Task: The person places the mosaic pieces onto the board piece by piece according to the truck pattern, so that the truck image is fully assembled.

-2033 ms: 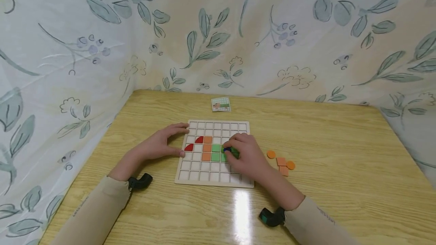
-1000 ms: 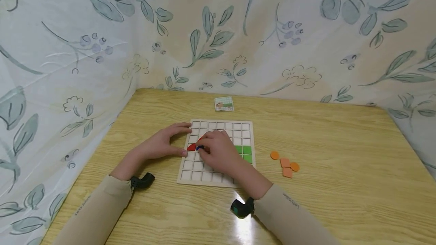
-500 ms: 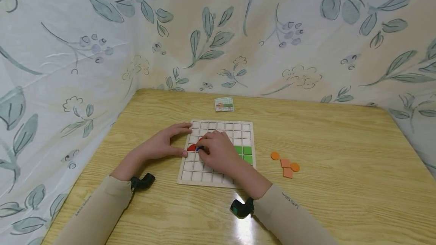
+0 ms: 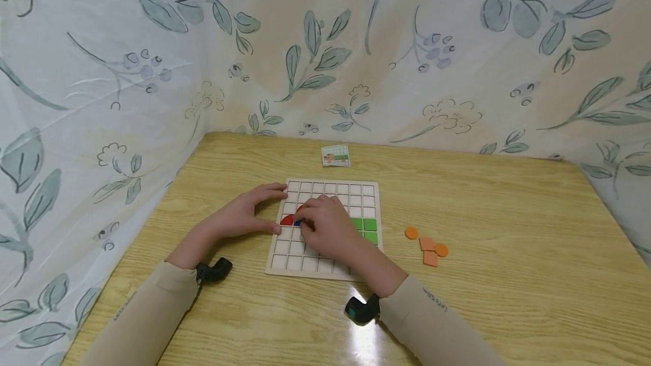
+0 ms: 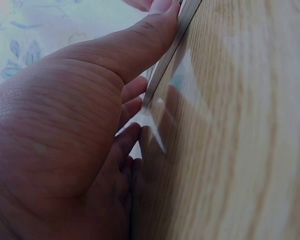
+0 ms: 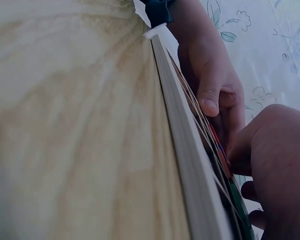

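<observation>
A square wooden grid board (image 4: 295,265) lies on the table. My left hand (image 4: 239,213) rests at its left side, fingers spread, with thumb and fingertips touching the edge. My right hand (image 4: 328,227) is over the board's middle left, its fingertips on a small blue piece (image 4: 297,223) that lies in a cell. The blue piece's shape is mostly hidden. Beside it is a red quarter-round piece (image 4: 287,220), with another red one partly covered by the fingers. Green squares (image 4: 369,224) fill cells to the right. In the right wrist view, the right hand (image 6: 280,150) reaches onto the board's top.
Two orange discs (image 4: 411,232) and two orange squares (image 4: 430,258) lie on the table right of the board. A picture card (image 4: 335,155) lies behind it. Patterned cloth (image 4: 356,72) hangs along the table's back and left.
My right hand has carried the blue piece left, from over the green squares to the cell beside the red pieces. Its thumb has since drawn slightly back. The left hand stays in place.
</observation>
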A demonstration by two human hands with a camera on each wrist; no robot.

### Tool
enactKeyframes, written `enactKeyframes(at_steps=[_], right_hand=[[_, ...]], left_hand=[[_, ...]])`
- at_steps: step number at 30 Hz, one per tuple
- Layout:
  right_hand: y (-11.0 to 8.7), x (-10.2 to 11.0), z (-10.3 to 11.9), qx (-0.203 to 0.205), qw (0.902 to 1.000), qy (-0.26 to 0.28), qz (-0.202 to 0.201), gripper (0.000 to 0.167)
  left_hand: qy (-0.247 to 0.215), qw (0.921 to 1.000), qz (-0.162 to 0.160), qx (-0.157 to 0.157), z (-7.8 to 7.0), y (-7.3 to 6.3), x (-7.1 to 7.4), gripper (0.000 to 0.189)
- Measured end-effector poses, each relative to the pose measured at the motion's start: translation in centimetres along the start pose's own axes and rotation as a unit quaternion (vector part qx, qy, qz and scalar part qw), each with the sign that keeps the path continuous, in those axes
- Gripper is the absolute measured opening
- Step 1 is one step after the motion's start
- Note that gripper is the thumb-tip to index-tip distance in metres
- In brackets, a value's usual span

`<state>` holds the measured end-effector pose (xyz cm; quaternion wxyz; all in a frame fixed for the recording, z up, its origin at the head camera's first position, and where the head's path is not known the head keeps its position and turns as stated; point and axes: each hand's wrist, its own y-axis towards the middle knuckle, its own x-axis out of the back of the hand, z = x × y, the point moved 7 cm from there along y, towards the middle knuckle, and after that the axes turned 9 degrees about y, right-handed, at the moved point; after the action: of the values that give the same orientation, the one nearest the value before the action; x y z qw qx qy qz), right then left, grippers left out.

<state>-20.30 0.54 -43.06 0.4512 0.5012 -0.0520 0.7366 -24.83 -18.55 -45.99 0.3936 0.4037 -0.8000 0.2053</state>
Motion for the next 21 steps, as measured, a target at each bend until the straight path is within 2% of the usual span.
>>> enactKeyframes(at_steps=[11, 17, 21], right_hand=[[-0.7, 1.3, 0.1, 0.005, 0.9999, -0.008, -0.011, 0.017], [-2.6, 2.2, 0.0, 0.023, 0.9993, -0.011, -0.026, 0.013], [-4.2, 3.2, -0.5, 0.034, 0.9982, -0.026, -0.043, 0.017]], left_hand=[[0.005, 1.0, -0.005, 0.001, 0.1, 0.1, 0.3, 0.084], [0.001, 1.0, -0.002, 0.0, 0.0, 0.2, 0.1, 0.085], [0.0, 1.0, -0.002, 0.004, 0.0, 0.2, 0.0, 0.086]])
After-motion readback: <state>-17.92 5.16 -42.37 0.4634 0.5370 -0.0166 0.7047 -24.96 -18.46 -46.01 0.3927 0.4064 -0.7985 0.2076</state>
